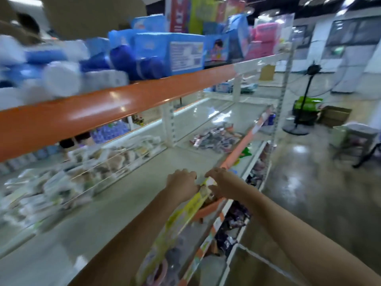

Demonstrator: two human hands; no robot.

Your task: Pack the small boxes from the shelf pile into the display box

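Observation:
The picture is motion-blurred. A yellow-green display box (185,213) lies along the front edge of the white shelf (127,203), its far end between my hands. My left hand (181,184) grips that far end from the left with curled fingers. My right hand (223,185) holds the same end from the right, fingers curled over it. A pile of small grey and pink boxes (216,139) lies farther along the shelf, beyond both hands and apart from them. What is inside the display box cannot be made out.
An orange beam (115,106) crosses above the shelf, with blue and white packs (144,54) on top. Pale bagged goods (72,174) sit behind a wire divider on the left. Right of the rack are open floor, a standing fan (305,96) and a cardboard box (335,115).

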